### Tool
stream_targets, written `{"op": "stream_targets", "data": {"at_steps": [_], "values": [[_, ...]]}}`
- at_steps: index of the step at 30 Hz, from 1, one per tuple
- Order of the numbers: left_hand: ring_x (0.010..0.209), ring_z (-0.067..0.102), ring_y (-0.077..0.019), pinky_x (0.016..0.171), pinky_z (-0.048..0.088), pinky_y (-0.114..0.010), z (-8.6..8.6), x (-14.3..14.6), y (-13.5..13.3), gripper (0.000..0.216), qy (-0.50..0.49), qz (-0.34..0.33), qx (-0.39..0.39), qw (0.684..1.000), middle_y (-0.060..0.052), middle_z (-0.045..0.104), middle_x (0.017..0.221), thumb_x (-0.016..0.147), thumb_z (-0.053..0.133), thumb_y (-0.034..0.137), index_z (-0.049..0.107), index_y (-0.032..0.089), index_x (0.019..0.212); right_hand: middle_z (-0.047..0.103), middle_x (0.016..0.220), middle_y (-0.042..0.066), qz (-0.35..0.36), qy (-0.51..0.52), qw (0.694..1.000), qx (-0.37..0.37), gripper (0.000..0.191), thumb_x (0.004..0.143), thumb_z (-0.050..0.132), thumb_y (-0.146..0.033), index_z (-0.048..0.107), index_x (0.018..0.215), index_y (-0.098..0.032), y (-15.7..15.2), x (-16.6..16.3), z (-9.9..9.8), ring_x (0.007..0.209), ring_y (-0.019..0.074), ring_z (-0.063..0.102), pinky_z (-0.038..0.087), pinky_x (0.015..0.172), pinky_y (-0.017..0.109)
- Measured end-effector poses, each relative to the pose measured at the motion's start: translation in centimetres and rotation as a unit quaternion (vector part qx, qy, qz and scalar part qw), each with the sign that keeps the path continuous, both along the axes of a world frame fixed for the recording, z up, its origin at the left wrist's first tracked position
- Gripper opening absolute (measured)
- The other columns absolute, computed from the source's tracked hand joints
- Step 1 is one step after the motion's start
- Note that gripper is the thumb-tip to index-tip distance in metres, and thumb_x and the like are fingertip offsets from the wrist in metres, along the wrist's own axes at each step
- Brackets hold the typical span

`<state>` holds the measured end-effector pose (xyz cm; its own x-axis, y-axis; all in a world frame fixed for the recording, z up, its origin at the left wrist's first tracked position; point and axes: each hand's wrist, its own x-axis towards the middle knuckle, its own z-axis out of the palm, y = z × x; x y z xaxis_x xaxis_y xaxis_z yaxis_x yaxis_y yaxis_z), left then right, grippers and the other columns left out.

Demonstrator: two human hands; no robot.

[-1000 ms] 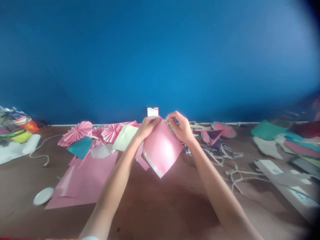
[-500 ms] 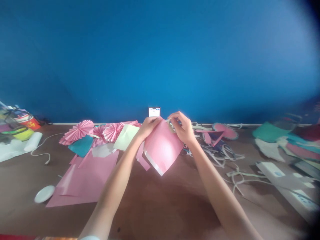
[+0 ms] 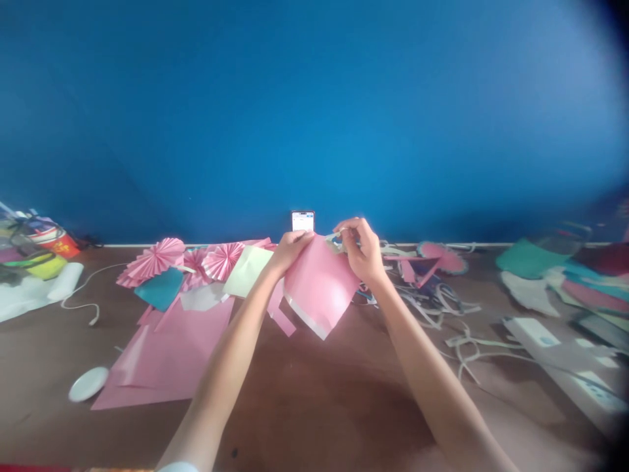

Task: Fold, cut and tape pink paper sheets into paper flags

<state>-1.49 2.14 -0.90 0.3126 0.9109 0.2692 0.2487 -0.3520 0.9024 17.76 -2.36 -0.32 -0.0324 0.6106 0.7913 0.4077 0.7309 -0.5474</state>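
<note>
A pink sheet of paper [image 3: 322, 285] hangs in the middle, one corner pointing down and a pale strip along its lower left edge. My left hand [image 3: 291, 250] pinches the sheet near its top corner. At the upper right edge, the fingers of my right hand [image 3: 363, 248] are closed on a thin whitish strip [image 3: 335, 235]. Whether that strip is still fixed to the paper is hard to make out. Behind the hands a phone [image 3: 303, 221] stands upright with its screen lit.
On the left lie pink paper fans [image 3: 222, 261], a pale green sheet [image 3: 249, 270], a teal piece [image 3: 160, 288], large pink sheets [image 3: 171, 354] and a white round lid-like object [image 3: 88, 384]. Right are tangled white strips [image 3: 432, 308], a power strip [image 3: 560, 360] and coloured scraps [image 3: 531, 257].
The sheet's lower corner has swung slightly right and up. My right fingers have shifted a little, and more of the whitish strip shows between them and the paper. My left hand keeps its pinch.
</note>
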Motion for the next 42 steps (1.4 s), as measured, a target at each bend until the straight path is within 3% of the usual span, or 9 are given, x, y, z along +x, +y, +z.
{"op": "stream_targets", "data": {"at_steps": [10, 16, 20, 25, 28, 30, 33, 38, 42], "values": [[0.065, 0.040, -0.0130, 0.061, 0.027, -0.026, 0.0, 0.1, 0.1, 0.039, 0.003, 0.024, 0.030, 0.999, 0.002, 0.047, 0.068, 0.090, 0.048, 0.050, 0.050, 0.017, 0.070, 0.064, 0.100, 0.006, 0.029, 0.044, 0.999, -0.012, 0.016, 0.101, 0.039, -0.037, 0.048, 0.097, -0.025, 0.3, -0.2, -0.7, 0.073, 0.0140, 0.061, 0.049, 0.066, 0.031], [0.060, 0.034, -0.0126, 0.058, 0.021, -0.028, 0.3, 0.5, -0.1, 0.043, 0.018, 0.067, 0.124, 0.990, 0.003, 0.033, 0.060, 0.094, 0.045, 0.049, 0.036, 0.019, 0.065, 0.066, 0.100, 0.006, 0.013, 0.081, 0.996, -0.030, 0.019, 0.100, 0.041, -0.040, 0.050, 0.095, -0.024, 0.2, -0.2, -0.5, 0.072, 0.0138, 0.061, 0.050, 0.066, 0.031], [0.060, 0.038, -0.0129, 0.058, 0.023, -0.028, 0.5, 0.3, -0.4, 0.044, 0.031, 0.087, 0.169, 0.981, 0.002, 0.042, 0.062, 0.096, 0.043, 0.051, 0.043, 0.018, 0.066, 0.067, 0.102, 0.006, 0.019, 0.083, 0.996, -0.033, 0.018, 0.099, 0.044, -0.039, 0.052, 0.094, -0.024, 0.0, 0.2, -0.2, 0.076, 0.0147, 0.062, 0.049, 0.066, 0.030], [0.083, 0.058, -0.0181, 0.070, 0.040, -0.026, 1.3, -0.2, -1.1, 0.040, 0.076, -0.012, 0.164, 0.983, -0.005, 0.067, 0.101, 0.093, 0.049, 0.053, 0.058, 0.021, 0.116, 0.069, 0.091, 0.005, 0.047, 0.077, 0.995, -0.036, 0.016, 0.099, 0.046, -0.037, 0.051, 0.094, -0.023, 0.2, 1.0, 0.4, 0.070, 0.0143, 0.061, 0.047, 0.064, 0.029], [0.116, 0.054, -0.0244, 0.094, 0.041, -0.032, 1.8, 0.0, -1.7, 0.038, 0.089, -0.078, 0.190, 0.975, -0.008, 0.061, 0.125, 0.093, 0.049, 0.051, 0.063, 0.022, 0.114, 0.068, 0.083, 0.003, 0.080, 0.056, 0.994, -0.052, 0.016, 0.099, 0.046, -0.037, 0.051, 0.094, -0.023, 0.3, 1.1, 0.5, 0.064, 0.0127, 0.057, 0.046, 0.062, 0.028], [0.116, 0.055, -0.0250, 0.099, 0.039, -0.034, 2.0, 0.3, -2.0, 0.035, 0.087, -0.119, 0.169, 0.974, -0.008, 0.063, 0.121, 0.096, 0.046, 0.048, 0.065, 0.021, 0.108, 0.067, 0.083, 0.003, 0.077, 0.037, 0.994, -0.061, 0.018, 0.099, 0.047, -0.038, 0.054, 0.093, -0.022, 0.3, 1.0, 0.4, 0.063, 0.0119, 0.055, 0.045, 0.061, 0.027], [0.097, 0.061, -0.0228, 0.086, 0.043, -0.033, 1.9, 0.5, -2.2, 0.034, 0.082, -0.139, 0.117, 0.980, -0.007, 0.068, 0.101, 0.095, 0.048, 0.046, 0.065, 0.018, 0.100, 0.066, 0.083, 0.003, 0.062, 0.021, 0.996, -0.066, 0.021, 0.099, 0.047, -0.038, 0.056, 0.092, -0.021, 0.2, 0.8, 0.3, 0.065, 0.0127, 0.056, 0.044, 0.062, 0.027], [0.076, 0.056, -0.0163, 0.067, 0.038, -0.026, 1.6, 0.3, -1.6, 0.030, 0.088, -0.094, 0.115, 0.985, -0.002, 0.064, 0.081, 0.092, 0.053, 0.042, 0.064, 0.016, 0.084, 0.067, 0.092, 0.005, 0.057, -0.010, 0.995, -0.077, 0.022, 0.097, 0.048, -0.040, 0.058, 0.100, -0.021, 0.3, 1.1, 0.2, 0.081, 0.0170, 0.062, 0.047, 0.073, 0.031], [0.068, 0.052, -0.0141, 0.063, 0.035, -0.025, 1.5, 0.3, -1.5, 0.030, 0.069, -0.037, 0.152, 0.985, 0.000, 0.059, 0.072, 0.092, 0.054, 0.041, 0.064, 0.015, 0.080, 0.065, 0.110, 0.010, 0.008, -0.028, 0.998, -0.058, 0.036, 0.096, 0.050, -0.039, 0.049, 0.128, -0.022, 0.4, 0.9, 0.1, 0.093, 0.0206, 0.062, 0.047, 0.075, 0.034]]}}
